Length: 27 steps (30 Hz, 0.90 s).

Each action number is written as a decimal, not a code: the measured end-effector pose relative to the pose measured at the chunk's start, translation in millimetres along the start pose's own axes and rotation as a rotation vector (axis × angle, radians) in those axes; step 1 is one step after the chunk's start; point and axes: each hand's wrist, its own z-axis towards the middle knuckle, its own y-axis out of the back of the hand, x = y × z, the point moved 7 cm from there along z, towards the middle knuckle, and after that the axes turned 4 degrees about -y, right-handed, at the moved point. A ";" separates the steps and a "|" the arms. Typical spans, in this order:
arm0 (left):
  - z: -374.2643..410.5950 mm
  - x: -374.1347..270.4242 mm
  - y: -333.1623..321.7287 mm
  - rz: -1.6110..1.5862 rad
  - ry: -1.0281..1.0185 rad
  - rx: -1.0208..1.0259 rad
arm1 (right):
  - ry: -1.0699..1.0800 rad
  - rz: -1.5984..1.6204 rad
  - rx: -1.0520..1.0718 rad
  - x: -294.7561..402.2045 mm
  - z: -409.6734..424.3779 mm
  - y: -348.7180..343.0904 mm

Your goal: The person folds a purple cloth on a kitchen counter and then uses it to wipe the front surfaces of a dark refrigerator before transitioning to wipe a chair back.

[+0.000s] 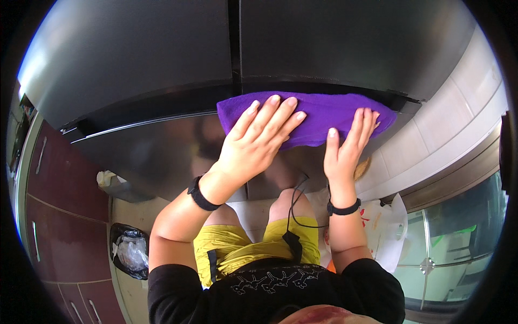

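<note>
A purple cloth lies spread across the front of a dark refrigerator, just below the seam under its upper right door. My left hand presses flat on the cloth's left part, fingers slightly spread. Toward the cloth's right end rests my right hand, its fingers on the fabric and its thumb at the lower edge. Neither hand visibly grips a fold. The upper left door and the glossy lower front show beside the cloth. Part of the seam behind the cloth is hidden.
Dark red cabinets with metal handles stand at left. A bin lined with a black bag sits on the floor. White tiled wall borders the right, above a plastic bag and a glass-fronted cabinet. A black cable hangs before my legs.
</note>
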 end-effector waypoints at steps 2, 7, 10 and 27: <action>-15.7 7.5 -2.7 -0.055 0.011 0.035 | 0.059 0.010 0.023 7.3 -15.7 -6.4; -65.5 42.8 2.4 0.116 -0.062 0.082 | 0.171 0.045 0.165 30.0 -38.1 -21.5; -84.9 66.0 10.7 0.130 -0.011 0.090 | 0.205 0.069 0.204 52.6 -34.8 -24.7; -68.0 68.8 19.1 -0.004 0.556 -0.250 | 0.180 0.017 0.099 83.2 -25.9 -61.1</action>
